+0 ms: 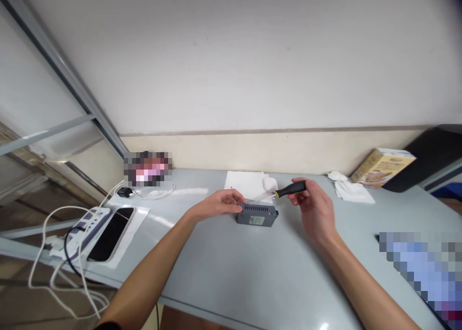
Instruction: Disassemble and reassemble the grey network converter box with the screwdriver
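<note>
A small dark grey box (266, 218) with a row of vent slots and a pale label stands on the grey table (224, 267). Its left end is gripped by my left hand (219, 204), thumb near the top edge and fingers behind. My right hand (317, 207) is closed around the black handle of a screwdriver (290, 189) with a yellow band. The shaft points left, and its tip is at the top left of the box, close to my left fingers. Whether the tip touches the box I cannot tell.
White paper (243, 179) and a white rounded object (269, 183) lie behind the box. At left are a phone (112, 234), a power strip (86, 229) and looping white cables (43, 233). A yellow carton (383, 168) and crumpled tissues (353, 191) sit back right.
</note>
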Available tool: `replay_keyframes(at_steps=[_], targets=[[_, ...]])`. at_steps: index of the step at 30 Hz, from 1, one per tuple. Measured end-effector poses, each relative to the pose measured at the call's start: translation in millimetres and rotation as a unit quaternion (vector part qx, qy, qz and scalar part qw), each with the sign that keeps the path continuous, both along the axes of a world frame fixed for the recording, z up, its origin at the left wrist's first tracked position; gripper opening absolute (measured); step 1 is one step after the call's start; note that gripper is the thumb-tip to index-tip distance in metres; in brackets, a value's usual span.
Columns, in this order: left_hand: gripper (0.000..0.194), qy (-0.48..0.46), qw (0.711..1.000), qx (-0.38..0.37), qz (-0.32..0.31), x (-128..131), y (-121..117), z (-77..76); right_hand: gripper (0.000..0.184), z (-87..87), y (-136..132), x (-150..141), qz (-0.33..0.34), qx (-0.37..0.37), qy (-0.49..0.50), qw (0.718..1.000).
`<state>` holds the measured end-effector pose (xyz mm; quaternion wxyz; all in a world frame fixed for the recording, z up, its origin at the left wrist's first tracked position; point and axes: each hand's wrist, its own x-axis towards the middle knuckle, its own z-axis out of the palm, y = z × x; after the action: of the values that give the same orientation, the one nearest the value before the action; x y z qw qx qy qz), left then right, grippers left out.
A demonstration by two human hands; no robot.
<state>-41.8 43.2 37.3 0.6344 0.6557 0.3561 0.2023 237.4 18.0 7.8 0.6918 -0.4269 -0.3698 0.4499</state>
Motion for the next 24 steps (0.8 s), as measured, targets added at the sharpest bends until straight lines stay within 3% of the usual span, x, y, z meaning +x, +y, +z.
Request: replay_keyframes(at_steps=[24], targets=[[0.038,-0.009,0.999,0.035,-0.008,1.2,2.0,-12.8,0.034,5.4,-10.1,-7.8,0.042,0.038,-0.09,0.994]])
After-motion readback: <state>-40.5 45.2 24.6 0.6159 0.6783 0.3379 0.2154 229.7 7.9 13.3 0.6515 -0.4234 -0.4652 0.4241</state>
